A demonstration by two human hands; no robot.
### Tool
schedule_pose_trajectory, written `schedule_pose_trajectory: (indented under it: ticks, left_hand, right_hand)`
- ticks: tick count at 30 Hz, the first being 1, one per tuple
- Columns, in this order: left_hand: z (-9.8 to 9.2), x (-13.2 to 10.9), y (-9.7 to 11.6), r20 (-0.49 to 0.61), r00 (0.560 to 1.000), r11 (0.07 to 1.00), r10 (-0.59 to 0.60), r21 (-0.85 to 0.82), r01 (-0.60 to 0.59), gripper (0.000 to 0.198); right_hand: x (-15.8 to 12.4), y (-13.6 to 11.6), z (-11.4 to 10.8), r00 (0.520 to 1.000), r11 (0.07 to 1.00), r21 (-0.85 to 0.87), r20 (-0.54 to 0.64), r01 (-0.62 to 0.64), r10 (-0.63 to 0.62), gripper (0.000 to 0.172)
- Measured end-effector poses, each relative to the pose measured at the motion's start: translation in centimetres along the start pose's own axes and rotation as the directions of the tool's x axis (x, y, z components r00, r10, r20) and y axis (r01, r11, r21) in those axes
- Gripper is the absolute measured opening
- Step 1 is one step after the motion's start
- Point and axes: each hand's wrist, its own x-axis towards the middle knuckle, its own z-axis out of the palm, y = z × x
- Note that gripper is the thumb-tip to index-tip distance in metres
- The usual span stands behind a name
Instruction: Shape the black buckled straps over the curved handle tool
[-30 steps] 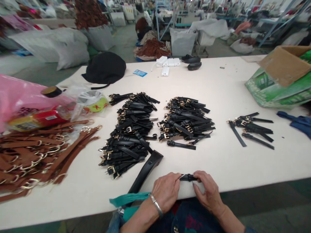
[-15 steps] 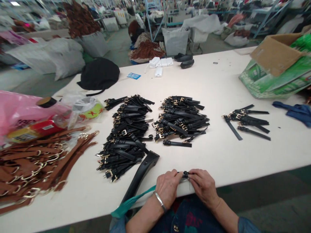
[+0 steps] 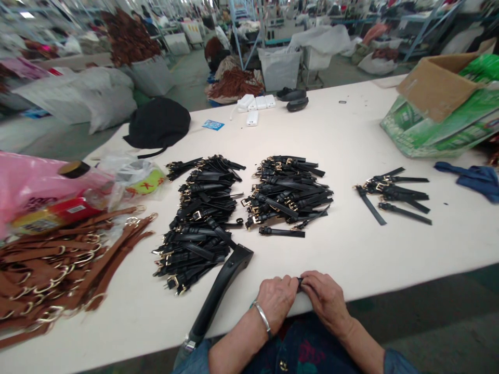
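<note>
My left hand [image 3: 276, 301], with a silver bangle on its wrist, and my right hand [image 3: 326, 298] meet at the table's front edge. Between their pinched fingertips is a small black strap piece [image 3: 300, 283], mostly covered by the fingers. Ahead of them lie two heaps of short black buckle straps, a left heap [image 3: 206, 208] and a right heap [image 3: 290, 189], with gold buckles. One single strap [image 3: 283, 232] lies just in front of the right heap. A smaller group of black straps [image 3: 405, 196] is spread farther right.
A curved black arm-like fixture [image 3: 224, 285] rises over the table edge left of my hands. Brown straps with metal rings [image 3: 78, 259] pile up at left, by a pink bag [image 3: 39, 182]. A black cap [image 3: 158, 124], white devices [image 3: 252, 118] and a green carton [image 3: 429, 130] stand farther back.
My fingers have closed in over the black strap piece, so less of it shows. The teal strip by my left forearm has mostly gone from sight. The view has shifted slightly.
</note>
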Motion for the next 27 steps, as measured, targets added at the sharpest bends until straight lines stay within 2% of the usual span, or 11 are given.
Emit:
schedule_pose_trajectory:
  ticks: [7, 11, 15, 17, 19, 22, 24, 27]
  left_hand:
    - [0.4, 0.3, -0.2, -0.004, 1.000, 1.000, -0.007, -0.031, 0.007, 0.019]
    - [0.4, 0.1, -0.6, 0.002, 0.999, 0.997, -0.032, -0.076, 0.032, 0.017]
    - [-0.1, -0.4, -1.4, -0.030, 0.995, 0.983, -0.094, -0.162, 0.088, 0.015]
    - [-0.2, -0.4, -1.6, -0.045, 0.987, 0.965, -0.153, -0.221, 0.139, 0.020]
    - [-0.2, -0.2, -1.5, -0.050, 0.977, 0.942, -0.207, -0.279, 0.185, 0.029]
    - [0.1, 0.4, -1.1, -0.051, 0.977, 0.925, -0.206, -0.336, 0.178, 0.030]
    - [0.4, 0.8, -0.9, -0.054, 0.982, 0.925, -0.179, -0.348, 0.149, 0.022]
    - [0.6, 1.1, -0.9, -0.063, 0.984, 0.927, -0.165, -0.350, 0.133, 0.014]
  right_hand:
    - [-0.2, 0.3, 0.2, 1.000, 1.000, 0.011, -0.004, 0.018, -0.018, 0.018]
    - [0.3, -0.2, -0.2, 0.998, 0.992, 0.111, -0.015, -0.061, 0.063, 0.017]
    - [-0.3, -0.3, -2.2, 0.987, 0.957, 0.243, -0.011, -0.155, 0.163, 0.018]
    - [-1.8, 0.6, -3.7, 0.974, 0.960, 0.163, 0.040, -0.227, 0.223, 0.020]
    - [-4.1, 2.0, -5.3, 0.945, 0.957, -0.073, 0.157, -0.279, 0.288, 0.022]
    - [-7.2, 4.1, -7.5, 0.874, 0.867, -0.431, 0.283, -0.251, 0.394, 0.024]
    - [-7.8, 4.5, -8.5, 0.850, 0.839, -0.503, 0.333, -0.205, 0.407, 0.014]
    - [-6.0, 2.7, -8.1, 0.870, 0.889, -0.404, 0.334, -0.215, 0.362, 0.008]
